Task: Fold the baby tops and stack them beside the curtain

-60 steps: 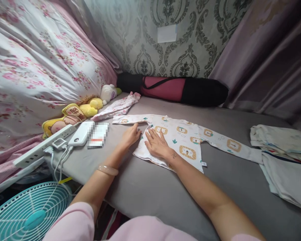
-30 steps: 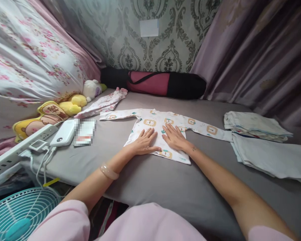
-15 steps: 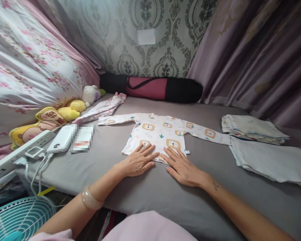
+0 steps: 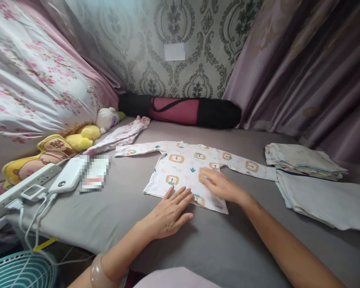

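A small white long-sleeved shirt (image 4: 183,170) with lion prints lies spread flat on the grey sheet, its sleeves stretched out to both sides and its hem toward me. My left hand (image 4: 171,212) rests flat, fingers spread, with the fingertips on the hem near its middle. Over the right side of the shirt's body is my right hand (image 4: 220,184), slightly blurred, its fingers extended over the cloth; whether it presses or hovers I cannot tell. Neither hand grips anything. The right cuff reaches the folded white clothes (image 4: 324,196).
Another folded stack (image 4: 306,160) sits behind those clothes. Floral pants (image 4: 123,136), plush toys (image 4: 82,138), a white power bank (image 4: 69,174) and a power strip (image 4: 27,188) with cables lie on the left. A black and maroon bag (image 4: 177,110) lies along the wall. A teal fan (image 4: 21,272) stands below the bed edge.
My right hand has moved from the hem up and to the right over the shirt. The hem's right part now lies smoother and farther toward me. My left hand stays at the hem.
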Demonstrator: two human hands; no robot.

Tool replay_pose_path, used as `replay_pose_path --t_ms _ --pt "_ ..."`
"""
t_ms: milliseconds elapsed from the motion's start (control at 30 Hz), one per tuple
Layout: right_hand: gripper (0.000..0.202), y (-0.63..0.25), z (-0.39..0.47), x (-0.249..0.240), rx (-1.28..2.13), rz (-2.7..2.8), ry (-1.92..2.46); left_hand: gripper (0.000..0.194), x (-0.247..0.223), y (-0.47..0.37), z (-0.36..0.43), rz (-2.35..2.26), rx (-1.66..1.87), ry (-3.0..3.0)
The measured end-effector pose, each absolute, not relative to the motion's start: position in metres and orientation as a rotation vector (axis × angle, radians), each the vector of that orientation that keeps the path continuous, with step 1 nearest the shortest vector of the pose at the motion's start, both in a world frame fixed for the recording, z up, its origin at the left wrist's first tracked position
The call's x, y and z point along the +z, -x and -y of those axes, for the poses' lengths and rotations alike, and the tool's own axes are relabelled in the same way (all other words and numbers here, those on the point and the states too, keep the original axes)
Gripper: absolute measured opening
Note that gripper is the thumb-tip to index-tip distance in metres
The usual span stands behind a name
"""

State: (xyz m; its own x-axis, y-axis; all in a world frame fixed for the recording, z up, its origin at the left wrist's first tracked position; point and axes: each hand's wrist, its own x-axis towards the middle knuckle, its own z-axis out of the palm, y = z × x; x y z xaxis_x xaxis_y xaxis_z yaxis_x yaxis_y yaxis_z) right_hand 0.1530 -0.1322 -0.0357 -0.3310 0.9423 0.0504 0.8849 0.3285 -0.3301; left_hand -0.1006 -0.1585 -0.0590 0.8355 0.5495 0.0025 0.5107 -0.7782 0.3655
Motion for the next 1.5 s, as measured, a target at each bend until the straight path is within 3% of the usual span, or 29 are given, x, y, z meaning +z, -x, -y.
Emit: replay_pose_path --t_ms 300,667,900,1500 --pt "0.072 -0.146 0.006 -0.080 0.321 2.095 2.212 0.060 -0.088 0.087 0.170 -0.825 0.257 -2.783" --pt "0.070 -0.158 -0.003 -0.096 0.268 2.074 2.223 0.065 -0.082 0.089 0.171 -0.744 0.278 -2.759" --pt "0.064 -0.130 0.040 -0.088 0.206 2.269 1.952 0.066 -0.088 0.088 0.171 -0.976 0.345 -2.737" --pt "0.055 -0.153 0.165 -0.103 0.170 2.545 1.632 0.055 -0.086 0.088 0.172 -0.829 0.412 -2.762"
